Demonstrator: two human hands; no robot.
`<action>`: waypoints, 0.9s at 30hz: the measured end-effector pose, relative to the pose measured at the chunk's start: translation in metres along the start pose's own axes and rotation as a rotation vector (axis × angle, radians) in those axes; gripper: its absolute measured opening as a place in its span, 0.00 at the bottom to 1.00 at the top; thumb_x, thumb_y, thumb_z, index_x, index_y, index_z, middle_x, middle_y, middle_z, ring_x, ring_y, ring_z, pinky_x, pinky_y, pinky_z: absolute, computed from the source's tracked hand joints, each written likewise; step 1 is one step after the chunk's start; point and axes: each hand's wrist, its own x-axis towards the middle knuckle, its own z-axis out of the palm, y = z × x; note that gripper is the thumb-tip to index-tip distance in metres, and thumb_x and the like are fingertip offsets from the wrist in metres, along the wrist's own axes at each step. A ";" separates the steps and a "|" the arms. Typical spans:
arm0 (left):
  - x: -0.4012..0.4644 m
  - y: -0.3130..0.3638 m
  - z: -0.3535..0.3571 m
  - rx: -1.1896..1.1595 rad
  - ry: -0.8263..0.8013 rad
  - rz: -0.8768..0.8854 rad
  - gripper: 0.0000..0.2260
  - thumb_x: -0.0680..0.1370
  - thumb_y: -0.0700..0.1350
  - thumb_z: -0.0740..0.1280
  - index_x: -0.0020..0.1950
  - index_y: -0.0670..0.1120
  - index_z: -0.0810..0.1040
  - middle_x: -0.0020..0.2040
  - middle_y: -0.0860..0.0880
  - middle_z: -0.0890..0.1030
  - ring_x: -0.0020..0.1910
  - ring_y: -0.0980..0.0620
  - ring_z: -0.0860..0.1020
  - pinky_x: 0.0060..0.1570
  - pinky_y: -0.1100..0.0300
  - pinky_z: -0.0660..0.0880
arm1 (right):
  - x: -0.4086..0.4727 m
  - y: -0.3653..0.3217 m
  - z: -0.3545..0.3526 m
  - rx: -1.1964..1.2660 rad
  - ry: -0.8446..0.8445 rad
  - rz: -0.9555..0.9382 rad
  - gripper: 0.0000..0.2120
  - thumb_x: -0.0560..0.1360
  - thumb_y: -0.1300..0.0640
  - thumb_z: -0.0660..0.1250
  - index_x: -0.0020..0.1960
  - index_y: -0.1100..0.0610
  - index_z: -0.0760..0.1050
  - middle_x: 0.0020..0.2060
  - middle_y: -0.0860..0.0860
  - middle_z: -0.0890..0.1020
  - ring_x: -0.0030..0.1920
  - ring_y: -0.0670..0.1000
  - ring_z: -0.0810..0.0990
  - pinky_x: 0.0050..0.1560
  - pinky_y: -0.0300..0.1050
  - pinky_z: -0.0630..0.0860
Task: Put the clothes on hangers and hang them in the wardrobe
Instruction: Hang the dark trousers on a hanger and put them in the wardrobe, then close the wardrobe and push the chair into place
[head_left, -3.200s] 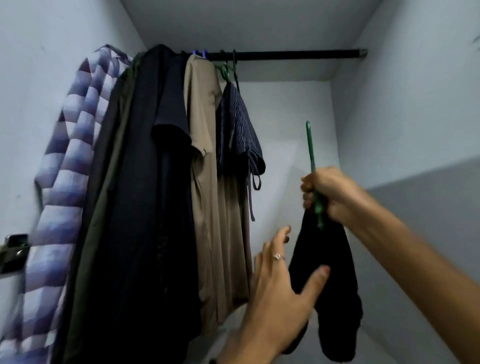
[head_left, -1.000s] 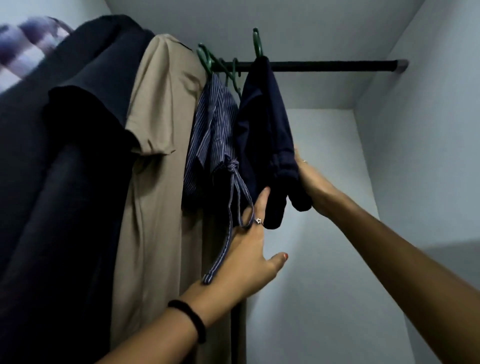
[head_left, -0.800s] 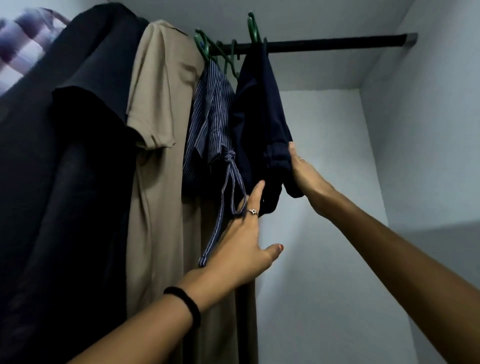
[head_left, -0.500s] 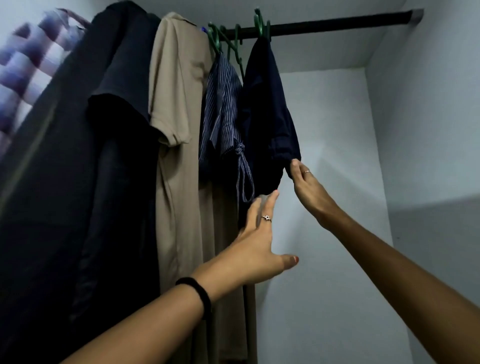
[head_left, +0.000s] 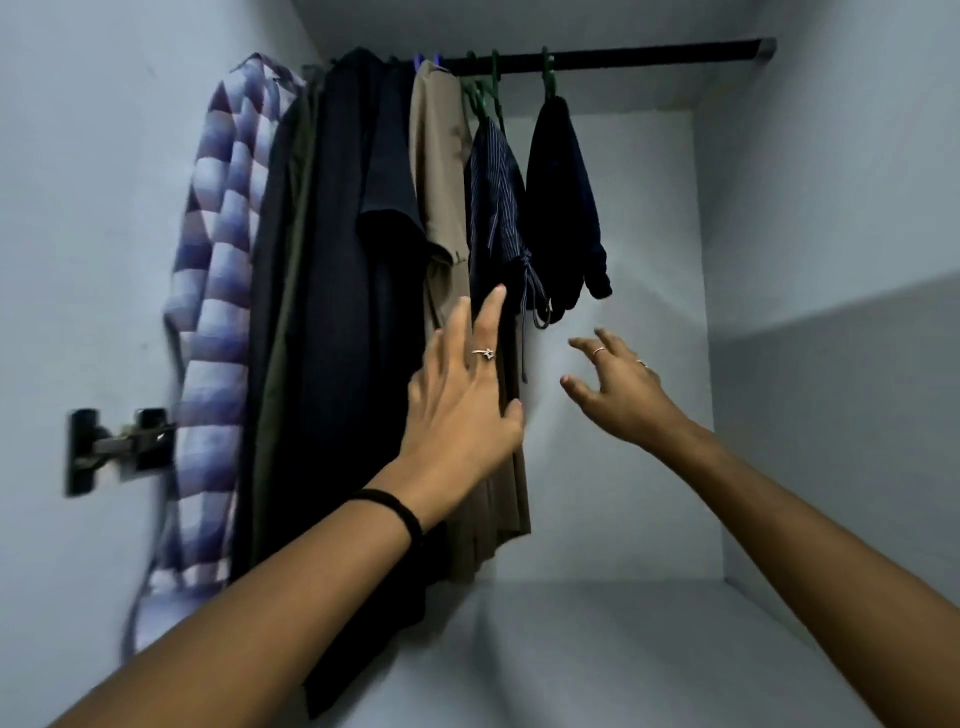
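while the dark navy shorts (head_left: 563, 208) hung from a green hanger (head_left: 546, 78) on the black rail (head_left: 649, 54), just right of the striped garment (head_left: 496, 208), both grips held nothing: left hand (head_left: 462, 400) spread flat, right hand (head_left: 621, 389) loosely splayed below the shorts.

A black metal bracket with a grey latch piece (head_left: 111, 449) is fixed to the pale left wall (head_left: 88, 208) at about nine o'clock, blurred, so its finer parts cannot be made out. A thin black elastic band (head_left: 392, 512) circles a wrist near six o'clock. A small silver star-shaped ring (head_left: 485, 353) sits just past centre, and two thin rings (head_left: 600, 351) lie toward three o'clock.
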 end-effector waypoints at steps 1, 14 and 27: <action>-0.013 -0.002 -0.007 0.032 0.022 -0.002 0.44 0.77 0.49 0.66 0.75 0.60 0.31 0.78 0.53 0.38 0.77 0.46 0.45 0.72 0.44 0.53 | -0.016 -0.010 0.001 0.005 -0.032 0.015 0.27 0.80 0.47 0.61 0.76 0.50 0.58 0.78 0.54 0.54 0.77 0.56 0.55 0.73 0.58 0.56; -0.172 -0.004 -0.144 0.286 0.160 -0.101 0.40 0.75 0.46 0.66 0.79 0.52 0.43 0.80 0.49 0.44 0.78 0.46 0.45 0.74 0.43 0.51 | -0.242 -0.152 0.021 0.352 -0.356 -0.097 0.28 0.80 0.48 0.62 0.76 0.48 0.57 0.78 0.49 0.50 0.77 0.53 0.54 0.74 0.55 0.54; -0.353 -0.029 -0.271 0.807 0.086 -0.151 0.36 0.75 0.44 0.66 0.78 0.50 0.49 0.79 0.44 0.52 0.78 0.44 0.49 0.72 0.42 0.50 | -0.442 -0.281 0.019 0.765 -0.625 -0.145 0.25 0.80 0.48 0.61 0.75 0.44 0.58 0.78 0.43 0.49 0.76 0.50 0.56 0.74 0.55 0.59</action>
